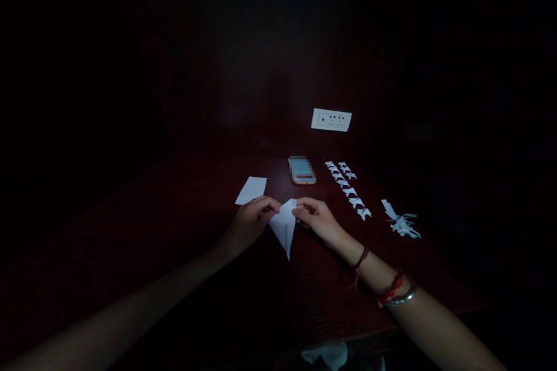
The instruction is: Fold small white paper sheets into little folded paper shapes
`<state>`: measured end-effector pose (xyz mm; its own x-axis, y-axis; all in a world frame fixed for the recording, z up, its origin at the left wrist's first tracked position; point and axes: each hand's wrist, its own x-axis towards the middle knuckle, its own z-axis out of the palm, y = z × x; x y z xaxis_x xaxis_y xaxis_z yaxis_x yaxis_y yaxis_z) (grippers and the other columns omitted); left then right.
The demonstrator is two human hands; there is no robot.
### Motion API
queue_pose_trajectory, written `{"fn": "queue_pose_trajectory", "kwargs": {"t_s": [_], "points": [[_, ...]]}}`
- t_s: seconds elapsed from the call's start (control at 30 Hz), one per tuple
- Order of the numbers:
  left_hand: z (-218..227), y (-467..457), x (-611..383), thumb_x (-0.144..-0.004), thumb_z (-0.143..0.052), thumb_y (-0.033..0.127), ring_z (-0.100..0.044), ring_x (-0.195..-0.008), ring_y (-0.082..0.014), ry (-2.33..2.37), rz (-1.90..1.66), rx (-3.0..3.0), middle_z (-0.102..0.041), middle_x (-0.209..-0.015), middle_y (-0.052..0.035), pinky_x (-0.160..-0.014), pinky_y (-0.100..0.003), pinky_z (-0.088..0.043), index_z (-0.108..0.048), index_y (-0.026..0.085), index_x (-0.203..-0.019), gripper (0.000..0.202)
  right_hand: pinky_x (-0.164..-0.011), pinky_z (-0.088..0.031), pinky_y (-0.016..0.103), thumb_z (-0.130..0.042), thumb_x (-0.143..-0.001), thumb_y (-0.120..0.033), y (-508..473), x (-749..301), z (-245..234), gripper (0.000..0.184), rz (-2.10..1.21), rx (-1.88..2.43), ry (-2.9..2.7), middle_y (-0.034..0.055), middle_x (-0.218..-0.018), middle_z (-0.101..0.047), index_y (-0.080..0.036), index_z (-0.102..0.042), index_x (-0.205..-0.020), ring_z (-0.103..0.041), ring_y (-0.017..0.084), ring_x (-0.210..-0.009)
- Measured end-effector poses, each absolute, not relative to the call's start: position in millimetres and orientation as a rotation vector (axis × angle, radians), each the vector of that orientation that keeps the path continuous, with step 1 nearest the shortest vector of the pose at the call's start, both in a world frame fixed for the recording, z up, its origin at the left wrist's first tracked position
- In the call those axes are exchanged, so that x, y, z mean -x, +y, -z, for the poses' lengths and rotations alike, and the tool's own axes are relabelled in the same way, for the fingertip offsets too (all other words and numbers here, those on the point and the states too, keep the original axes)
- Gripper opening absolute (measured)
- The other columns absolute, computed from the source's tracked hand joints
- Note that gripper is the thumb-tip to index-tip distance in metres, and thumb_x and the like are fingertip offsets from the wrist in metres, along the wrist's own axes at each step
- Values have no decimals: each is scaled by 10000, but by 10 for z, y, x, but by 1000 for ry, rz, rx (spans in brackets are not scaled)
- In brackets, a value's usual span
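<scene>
From here I judge folding in hand: left hand (pixel 253 219) and right hand (pixel 319 220) pinch the pointed paper (pixel 285 225), and the next crease calls for matched edges

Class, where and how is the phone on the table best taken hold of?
Grip the phone by its two long sides, probably coming down from above its near end: it lies flat and is longer than wide, and that end faces the right hand.
</scene>
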<state>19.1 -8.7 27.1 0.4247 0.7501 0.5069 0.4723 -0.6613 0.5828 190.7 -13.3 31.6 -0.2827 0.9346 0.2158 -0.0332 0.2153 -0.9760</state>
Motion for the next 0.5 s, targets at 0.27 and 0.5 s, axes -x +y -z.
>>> {"fn": "queue_pose_trajectory", "kwargs": {"t_s": [0.27, 0.5], "points": [[-258, -220, -287, -746, -521, 260, -430, -945, -203, 1244, -1031, -2770, -416, -1094, -29, -793, -350, -354, -475, 207, -959, 224, -377, -272, 152, -519, -661, -213, -115, -1947, -247, 131, -1364, 829, -1412, -15, -557, -510, -119, -533, -750, -428, 44, -448], [-317, -240, -277, -776, -483, 234, -402, -974, -208, 1039, -932, -2901, -400, -1093, -32, -804, -363, -329, -496, 210, -889, 117, -379, -304, 154, -487, -667, -167, -113, -1953, -225, 369, -1302, 790, -1418, -41, -564, -501, -180, -467, -1036, -431, 46, -432]]}}
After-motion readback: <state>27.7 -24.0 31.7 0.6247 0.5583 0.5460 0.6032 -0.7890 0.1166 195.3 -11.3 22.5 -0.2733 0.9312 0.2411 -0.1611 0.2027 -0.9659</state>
